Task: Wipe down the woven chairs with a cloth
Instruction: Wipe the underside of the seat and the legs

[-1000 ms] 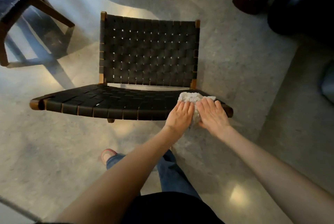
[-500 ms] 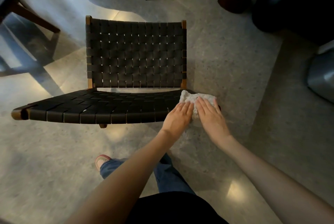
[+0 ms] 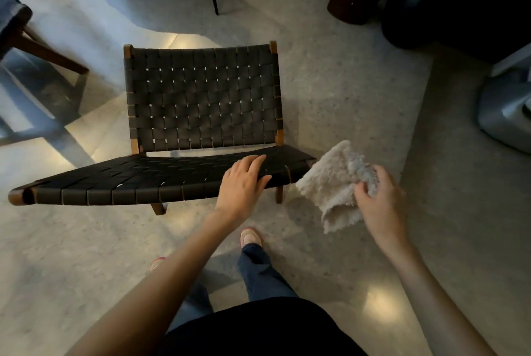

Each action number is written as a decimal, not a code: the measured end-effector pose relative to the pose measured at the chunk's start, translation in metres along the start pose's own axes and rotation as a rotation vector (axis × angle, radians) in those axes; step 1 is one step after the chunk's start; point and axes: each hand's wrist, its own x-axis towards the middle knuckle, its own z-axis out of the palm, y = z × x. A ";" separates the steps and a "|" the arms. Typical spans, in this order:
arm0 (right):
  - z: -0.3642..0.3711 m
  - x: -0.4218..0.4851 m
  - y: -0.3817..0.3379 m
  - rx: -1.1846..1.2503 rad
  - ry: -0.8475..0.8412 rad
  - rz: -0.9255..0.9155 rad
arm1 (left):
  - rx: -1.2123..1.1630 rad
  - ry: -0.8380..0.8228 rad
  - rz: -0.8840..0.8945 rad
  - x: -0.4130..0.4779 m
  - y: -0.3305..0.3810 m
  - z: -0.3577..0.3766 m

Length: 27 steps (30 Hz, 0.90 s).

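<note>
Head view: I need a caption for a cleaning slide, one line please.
Left hand rests on the seat of the woven chair while the right hand grips a pale cloth beside it.

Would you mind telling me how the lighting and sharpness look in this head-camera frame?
Head view: dim overall, with bright glare patches on the polished floor; wide-angle distortion bows the seat of the woven chair; the cloth in the right hand looks slightly soft.

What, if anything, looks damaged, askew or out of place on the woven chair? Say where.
Nothing stands out. The woven chair stands level and its straps look unbroken. The left hand rests flat on the seat's front edge; the right hand holds the cloth beside the seat's right corner. The cloth shows a greyish patch, possibly dust.
</note>
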 end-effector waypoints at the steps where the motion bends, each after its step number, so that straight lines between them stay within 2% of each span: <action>1: -0.002 0.002 0.006 0.027 0.085 0.036 | 0.025 -0.038 -0.011 0.002 -0.004 0.001; 3: -0.001 0.006 0.005 0.073 0.185 0.041 | 0.070 -0.116 -0.041 0.004 -0.010 0.004; 6: 0.014 0.010 -0.009 0.033 0.221 -0.096 | 0.123 -0.224 -0.075 0.005 -0.017 0.011; 8: 0.035 0.013 -0.017 -0.049 0.062 -0.177 | 0.155 -0.269 -0.097 0.005 -0.021 0.016; 11: 0.075 0.020 -0.017 -0.200 -0.194 -0.276 | 0.194 -0.245 -0.122 0.000 -0.028 0.022; 13: 0.095 0.026 -0.013 -0.250 -0.239 -0.269 | 0.192 -0.223 -0.116 -0.003 -0.034 0.024; 16: 0.110 0.043 -0.008 -0.147 -0.156 -0.206 | 0.202 -0.210 -0.084 -0.005 -0.040 0.024; 20: 0.123 0.062 -0.013 0.083 0.000 0.104 | 0.200 -0.213 -0.081 -0.003 -0.042 0.024; 22: 0.128 0.056 -0.017 0.181 0.099 0.203 | 0.200 -0.206 -0.073 -0.003 -0.043 0.026; 24: 0.129 0.041 -0.015 0.232 0.160 0.150 | 0.199 -0.191 -0.065 -0.005 -0.044 0.027; 27: 0.128 0.019 0.001 0.226 0.126 -0.059 | 0.231 -0.164 -0.049 -0.006 -0.044 0.028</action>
